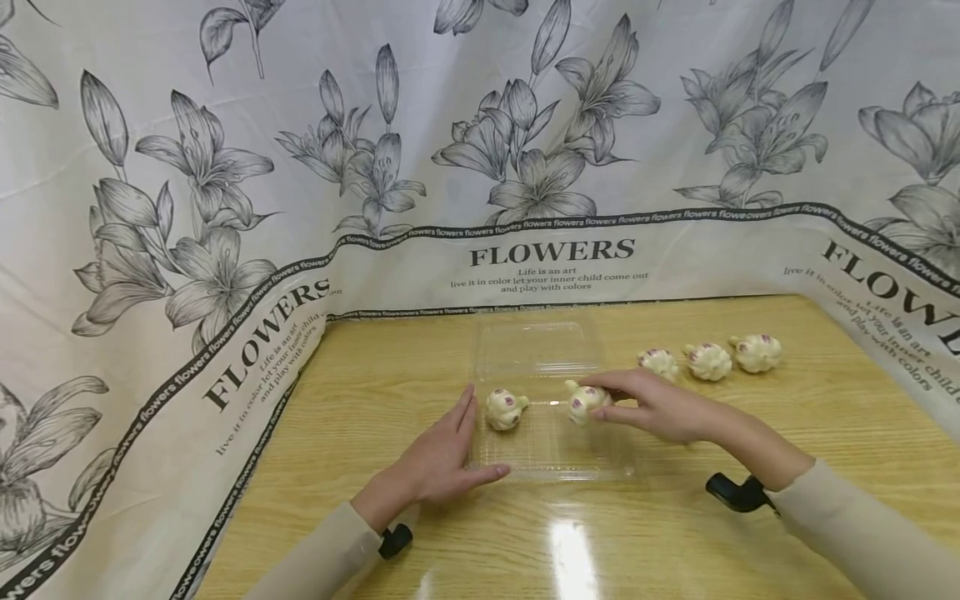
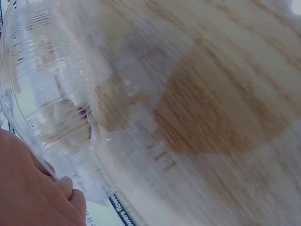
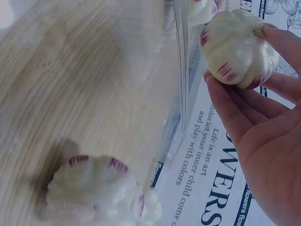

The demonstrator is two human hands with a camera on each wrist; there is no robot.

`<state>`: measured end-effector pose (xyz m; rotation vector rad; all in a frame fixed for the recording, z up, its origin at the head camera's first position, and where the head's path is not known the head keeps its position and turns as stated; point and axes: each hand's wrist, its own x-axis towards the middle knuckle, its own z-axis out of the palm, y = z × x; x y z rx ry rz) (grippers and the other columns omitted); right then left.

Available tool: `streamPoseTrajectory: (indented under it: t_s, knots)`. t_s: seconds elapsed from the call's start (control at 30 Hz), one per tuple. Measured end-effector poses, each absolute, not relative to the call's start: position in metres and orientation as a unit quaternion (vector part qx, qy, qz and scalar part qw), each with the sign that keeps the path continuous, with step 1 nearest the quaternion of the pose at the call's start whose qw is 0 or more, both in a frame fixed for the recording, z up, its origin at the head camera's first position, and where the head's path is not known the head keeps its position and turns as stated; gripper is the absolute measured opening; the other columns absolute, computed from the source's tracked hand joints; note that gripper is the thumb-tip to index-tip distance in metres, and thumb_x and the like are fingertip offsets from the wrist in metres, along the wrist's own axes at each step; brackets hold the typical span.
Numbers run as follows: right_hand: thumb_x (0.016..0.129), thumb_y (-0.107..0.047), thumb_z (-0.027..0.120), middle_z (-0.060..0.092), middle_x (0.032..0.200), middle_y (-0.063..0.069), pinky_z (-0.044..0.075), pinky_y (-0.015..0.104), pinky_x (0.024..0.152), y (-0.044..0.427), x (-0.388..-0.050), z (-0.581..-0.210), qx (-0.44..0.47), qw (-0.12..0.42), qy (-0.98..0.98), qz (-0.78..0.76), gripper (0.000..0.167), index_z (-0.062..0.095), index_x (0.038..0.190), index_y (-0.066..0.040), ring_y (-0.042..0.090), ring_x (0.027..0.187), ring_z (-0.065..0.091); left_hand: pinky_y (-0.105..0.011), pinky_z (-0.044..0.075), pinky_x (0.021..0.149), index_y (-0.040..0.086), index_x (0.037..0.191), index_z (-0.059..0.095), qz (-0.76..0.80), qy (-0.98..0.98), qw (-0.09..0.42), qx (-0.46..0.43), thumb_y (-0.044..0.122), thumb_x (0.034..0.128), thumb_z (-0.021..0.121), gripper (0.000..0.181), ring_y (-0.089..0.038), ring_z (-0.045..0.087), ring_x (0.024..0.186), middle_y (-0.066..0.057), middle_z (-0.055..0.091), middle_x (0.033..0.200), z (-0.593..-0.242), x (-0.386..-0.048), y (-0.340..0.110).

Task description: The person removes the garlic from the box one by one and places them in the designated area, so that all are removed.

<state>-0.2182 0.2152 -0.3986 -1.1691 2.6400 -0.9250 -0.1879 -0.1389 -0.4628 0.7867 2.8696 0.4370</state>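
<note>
A clear plastic clamshell box [image 1: 551, 458] lies with its lid [image 1: 536, 346] folded back on the far side. In its left part sits a white garlic bulb [image 1: 504, 410] with purple marks. My left hand [image 1: 442, 458] rests against the box's left side, fingers extended, thumb along the front edge. In the left wrist view, fingers [image 2: 63, 188] touch the clear wall. Between thumb and fingers, my right hand [image 1: 663, 408] pinches another garlic bulb [image 3: 240, 49] over the right part of the box. Whether that bulb touches the bottom I cannot tell.
To the right of the box, three more garlic bulbs [image 1: 708, 362] stand in a row on the wooden table [image 1: 390, 358]. A white curtain [image 1: 405, 275] with printed flowers encloses the table at the back and both sides.
</note>
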Motion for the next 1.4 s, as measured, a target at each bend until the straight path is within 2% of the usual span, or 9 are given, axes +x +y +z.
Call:
streamPoseTrajectory:
  t_s: [0.17,0.33,0.43,0.63,0.9,1.03,1.17,1.23,1.4]
  knots:
    - [0.103,-0.026,0.064,0.069,0.128,0.009,0.059,0.039,0.09,0.227,-0.219,-0.396,-0.377,0.027,0.88,-0.288,0.049,0.056,0.142,0.003,0.018,0.106,0.066,-0.042,0.026,0.124,0.001,0.163,0.002,0.144,0.952,0.065,0.261,0.09,0.0866,0.033,0.122,-0.031,0.015,0.156,-0.011,-0.008,0.172,-0.463,-0.188,-0.139]
    - [0.103,-0.027,0.064,0.066,0.132,0.016,0.056,0.052,0.094,0.24,-0.216,-0.393,-0.357,0.014,0.897,-0.262,0.049,0.057,0.141,0.002,0.029,0.112,0.065,-0.041,0.026,0.124,0.001,0.163,0.001,0.143,0.952,0.065,0.262,0.09,0.087,0.033,0.122,-0.031,0.015,0.156,-0.011,-0.009,0.171,-0.463,-0.188,-0.139]
    - [0.102,-0.028,0.065,0.064,0.134,0.018,0.055,0.054,0.095,0.248,-0.215,-0.392,-0.338,0.014,0.906,-0.256,0.05,0.057,0.141,0.002,0.031,0.113,0.065,-0.042,0.026,0.124,0.001,0.163,0.002,0.143,0.952,0.064,0.263,0.088,0.0881,0.035,0.12,-0.031,0.016,0.155,-0.011,-0.009,0.171,-0.463,-0.188,-0.139]
    - [0.102,-0.025,0.066,0.064,0.136,0.02,0.058,0.045,0.089,0.269,-0.215,-0.389,-0.32,0.008,0.912,-0.256,0.051,0.056,0.142,0.004,0.018,0.104,0.064,-0.042,0.027,0.124,0.0,0.163,0.002,0.146,0.952,0.065,0.262,0.087,0.0885,0.037,0.12,-0.031,0.016,0.155,-0.011,-0.009,0.172,-0.462,-0.188,-0.139]
    - [0.101,-0.022,0.067,0.07,0.122,0.011,0.058,0.033,0.078,0.299,-0.215,-0.385,-0.29,-0.012,0.923,-0.251,0.047,0.058,0.14,0.004,0.009,0.095,0.062,-0.042,0.027,0.124,0.001,0.163,0.002,0.144,0.952,0.066,0.262,0.087,0.0888,0.037,0.119,-0.031,0.016,0.155,-0.012,-0.009,0.172,-0.461,-0.188,-0.138]
    - [0.102,-0.019,0.066,0.069,0.122,0.012,0.059,0.033,0.08,0.315,-0.213,-0.383,-0.279,-0.023,0.929,-0.243,0.046,0.058,0.14,0.004,0.015,0.098,0.065,-0.042,0.027,0.124,0.001,0.163,0.001,0.146,0.952,0.067,0.261,0.087,0.089,0.037,0.119,-0.031,0.016,0.155,-0.012,-0.008,0.172,-0.462,-0.189,-0.138]
    - [0.102,-0.018,0.065,0.067,0.127,0.02,0.06,0.035,0.084,0.33,-0.213,-0.382,-0.267,-0.022,0.934,-0.236,0.046,0.057,0.141,0.005,0.023,0.103,0.068,-0.042,0.027,0.124,0.002,0.163,0.001,0.148,0.952,0.067,0.26,0.087,0.0888,0.037,0.119,-0.031,0.016,0.155,-0.011,-0.008,0.172,-0.463,-0.189,-0.138]
    - [0.102,-0.018,0.065,0.069,0.121,0.018,0.06,0.032,0.08,0.336,-0.214,-0.384,-0.263,-0.019,0.936,-0.233,0.045,0.057,0.14,0.006,0.016,0.098,0.067,-0.042,0.026,0.124,0.001,0.163,0.001,0.149,0.952,0.066,0.26,0.086,0.0892,0.039,0.119,-0.031,0.016,0.156,-0.011,-0.008,0.172,-0.463,-0.189,-0.139]
    - [0.102,-0.016,0.065,0.063,0.1,0.001,0.05,0.025,0.066,0.349,-0.215,-0.39,-0.261,-0.007,0.936,-0.236,0.043,0.058,0.136,0.01,0.001,0.082,0.053,-0.041,0.026,0.124,0.001,0.163,0.001,0.147,0.952,0.063,0.261,0.087,0.0889,0.038,0.12,-0.031,0.016,0.155,-0.012,-0.008,0.172,-0.463,-0.189,-0.139]
